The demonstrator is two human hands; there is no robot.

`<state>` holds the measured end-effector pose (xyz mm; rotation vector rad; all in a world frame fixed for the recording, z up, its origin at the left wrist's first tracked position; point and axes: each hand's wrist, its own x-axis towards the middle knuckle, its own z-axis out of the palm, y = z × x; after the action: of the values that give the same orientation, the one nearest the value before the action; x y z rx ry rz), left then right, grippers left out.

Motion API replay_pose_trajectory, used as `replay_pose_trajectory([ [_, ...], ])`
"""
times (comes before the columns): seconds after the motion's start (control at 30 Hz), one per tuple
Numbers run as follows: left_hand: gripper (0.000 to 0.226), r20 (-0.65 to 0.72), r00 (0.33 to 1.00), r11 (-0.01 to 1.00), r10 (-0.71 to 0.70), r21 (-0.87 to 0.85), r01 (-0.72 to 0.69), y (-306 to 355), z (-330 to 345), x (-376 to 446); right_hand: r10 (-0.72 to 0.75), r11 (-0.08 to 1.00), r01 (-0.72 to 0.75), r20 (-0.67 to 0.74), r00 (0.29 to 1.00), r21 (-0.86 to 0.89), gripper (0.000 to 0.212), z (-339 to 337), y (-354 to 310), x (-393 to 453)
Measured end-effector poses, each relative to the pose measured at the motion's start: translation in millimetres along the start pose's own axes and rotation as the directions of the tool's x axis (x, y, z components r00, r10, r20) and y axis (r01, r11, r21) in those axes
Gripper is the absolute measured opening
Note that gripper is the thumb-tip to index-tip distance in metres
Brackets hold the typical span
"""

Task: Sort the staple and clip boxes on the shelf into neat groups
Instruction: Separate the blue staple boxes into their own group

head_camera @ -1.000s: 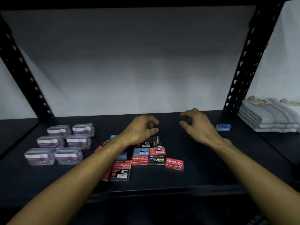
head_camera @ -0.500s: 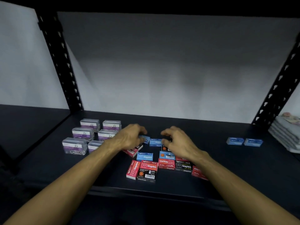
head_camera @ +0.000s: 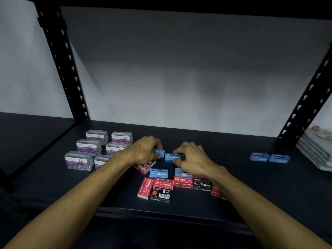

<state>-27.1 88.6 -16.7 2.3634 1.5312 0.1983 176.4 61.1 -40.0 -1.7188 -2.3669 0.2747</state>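
Now both hands sit over the mixed staple pile at mid-shelf, having come in from open air above it a second ago. Left hand (head_camera: 143,151) pinches a blue staple box (head_camera: 159,152) at the pile's back edge; right hand (head_camera: 193,157) grips a second blue box (head_camera: 172,157) just beside it, with a black box (head_camera: 182,156) under the fingers. Judgement: the blue boxes are being picked out next, likely bound for the blue pair (head_camera: 270,157) well to the right. Right-hand box lies flat, long axis left-right, label up; left-hand box is tilted, long axis roughly the same. Paper clip boxes (head_camera: 98,150) stand grouped in two columns at left. Red and black boxes (head_camera: 163,185) remain mixed near the shelf (head_camera: 251,186) front.
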Motion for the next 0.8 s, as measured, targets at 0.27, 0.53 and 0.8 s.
replay_pose_trajectory([
  [0.27, 0.031, 0.012, 1.000, 1.000, 0.006, 0.004, -0.006, 3, 0, 2, 0.012, 0.989, -0.005, -0.043, 0.999, 0.150, 0.023, -6, -6, -9],
  [0.53, 0.020, 0.020, 1.000, 0.999, 0.022, -0.034, -0.021, 2, -4, 3, 0.044, 0.931, 0.001, -0.114, 0.993, 0.365, 0.012, -5, -3, -11],
  [0.8, 0.019, -0.020, 0.995, 0.990, 0.101, -0.097, -0.103, 38, -12, 17, 0.068, 0.886, 0.058, -0.254, 0.965, 0.460, 0.012, -35, 22, -43],
])
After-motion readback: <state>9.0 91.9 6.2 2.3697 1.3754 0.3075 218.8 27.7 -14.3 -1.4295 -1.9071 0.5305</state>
